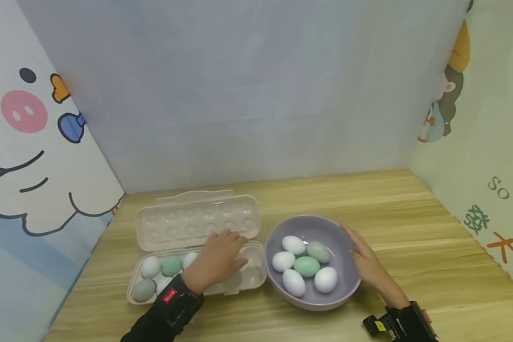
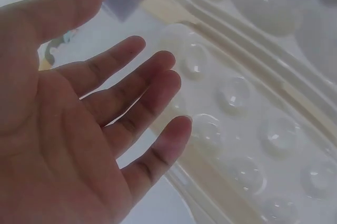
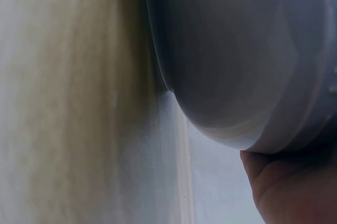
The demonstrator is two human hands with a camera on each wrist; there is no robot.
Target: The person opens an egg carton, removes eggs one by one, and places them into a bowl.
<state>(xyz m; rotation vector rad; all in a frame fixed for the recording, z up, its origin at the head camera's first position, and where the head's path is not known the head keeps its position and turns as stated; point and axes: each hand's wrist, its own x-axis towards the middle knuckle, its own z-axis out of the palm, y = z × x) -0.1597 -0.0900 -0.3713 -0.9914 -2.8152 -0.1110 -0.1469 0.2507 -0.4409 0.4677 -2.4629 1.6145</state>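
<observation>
My left hand (image 1: 218,261) hovers over the middle of the egg carton (image 1: 253,273), its fingers loosely extended and holding nothing. In the left wrist view the palm and fingers (image 2: 152,98) stand before the dimpled, pale plastic lid. White eggs, a green egg (image 1: 172,265) and a grey egg (image 1: 144,290) sit at the carton's left end; my hand hides the middle cups. My right hand (image 1: 369,266) holds the purple-grey bowl (image 1: 305,225) by its right rim. Several eggs lie in the bowl: white ones, a green one (image 1: 307,267) and a grey-green one (image 1: 318,251).
The carton's lid (image 1: 196,221) is folded back behind it on the wood-grain table (image 1: 410,237). A pale backdrop (image 1: 256,95) rises at the rear, with printed panels at both sides.
</observation>
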